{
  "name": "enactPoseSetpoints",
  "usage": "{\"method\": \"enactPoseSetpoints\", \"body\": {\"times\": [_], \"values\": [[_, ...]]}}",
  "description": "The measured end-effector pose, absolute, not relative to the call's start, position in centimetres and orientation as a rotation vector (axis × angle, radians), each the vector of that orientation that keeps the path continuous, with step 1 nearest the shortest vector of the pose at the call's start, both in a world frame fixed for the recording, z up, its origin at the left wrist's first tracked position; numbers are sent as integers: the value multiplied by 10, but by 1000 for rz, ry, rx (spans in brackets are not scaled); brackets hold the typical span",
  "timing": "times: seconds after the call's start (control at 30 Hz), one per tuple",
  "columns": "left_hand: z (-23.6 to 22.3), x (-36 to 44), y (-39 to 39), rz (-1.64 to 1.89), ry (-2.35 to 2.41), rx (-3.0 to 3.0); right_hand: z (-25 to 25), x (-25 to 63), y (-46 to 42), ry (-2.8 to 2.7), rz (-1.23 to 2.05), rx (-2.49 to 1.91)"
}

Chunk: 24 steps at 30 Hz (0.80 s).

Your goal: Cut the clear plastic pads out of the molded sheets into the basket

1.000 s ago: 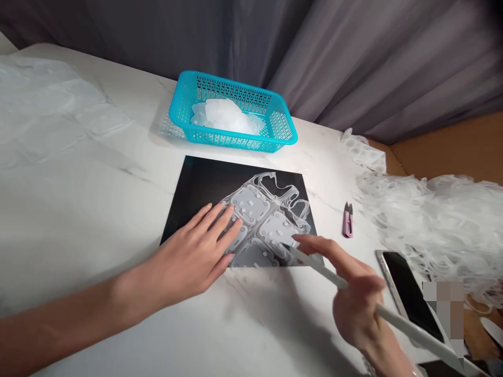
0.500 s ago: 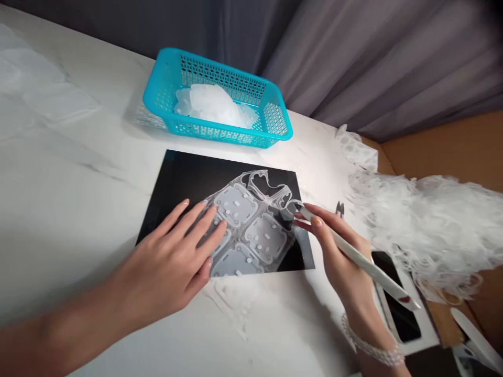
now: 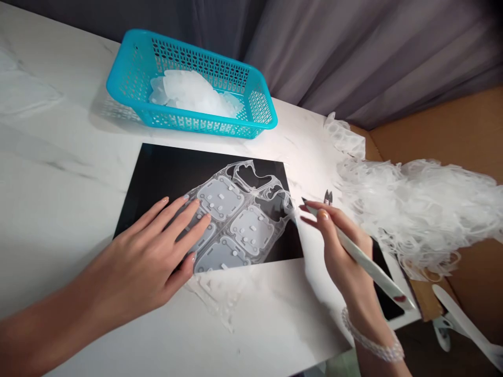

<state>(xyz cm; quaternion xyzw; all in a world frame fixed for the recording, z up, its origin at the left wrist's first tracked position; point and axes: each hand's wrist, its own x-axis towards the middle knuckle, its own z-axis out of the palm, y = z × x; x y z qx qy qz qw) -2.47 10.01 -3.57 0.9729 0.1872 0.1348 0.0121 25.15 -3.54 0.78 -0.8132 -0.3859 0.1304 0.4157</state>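
My left hand (image 3: 157,251) lies flat with its fingers spread, pressing on a translucent die-cut plastic sheet (image 3: 251,229). The sheet has several rounded panels with small raised bits, and rests on a black board (image 3: 165,173). Its lower corner hangs past the board onto the table. At the upper right, the loose see-through web (image 3: 271,189) between cut-outs is curled and lifted. My right hand (image 3: 348,256) is closed around slim white tweezers (image 3: 363,262) with a dark tip. That tip is just beyond the board's right edge, near the web's end; whether they touch I cannot tell.
A turquoise basket (image 3: 188,112) with a pile of white translucent pieces (image 3: 196,91) stands behind the board. At right is a heap of stringy clear scrap (image 3: 424,209). Small dark-tipped snips (image 3: 328,198) and a dark-screened phone (image 3: 387,283) lie near my right hand.
My right hand has drawn the tweezers' tip rightward, off the board's edge, and the web's end trails that way. My left hand still presses the sheet. The whole view has shifted slightly.
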Motion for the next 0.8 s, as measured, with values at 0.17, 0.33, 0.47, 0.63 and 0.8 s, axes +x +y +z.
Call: {"method": "enactPoseSetpoints", "body": {"times": [0.17, 0.33, 0.47, 0.63, 0.8], "values": [[-35, -25, 100, 403, 583, 3032, 6, 234, -42, -880, 638, -1914], [-36, -24, 97, 401, 595, 3047, 2, 231, -35, -928, 595, -1953], [-34, -22, 95, 408, 607, 3074, 6, 228, -32, -1042, 340, -2126], [-29, -20, 90, 401, 664, 3079, 13, 215, -25, -1212, 165, -2115], [-23, -19, 85, 420, 670, 3118, 15, 202, -14, -1347, 340, -2073]]}}
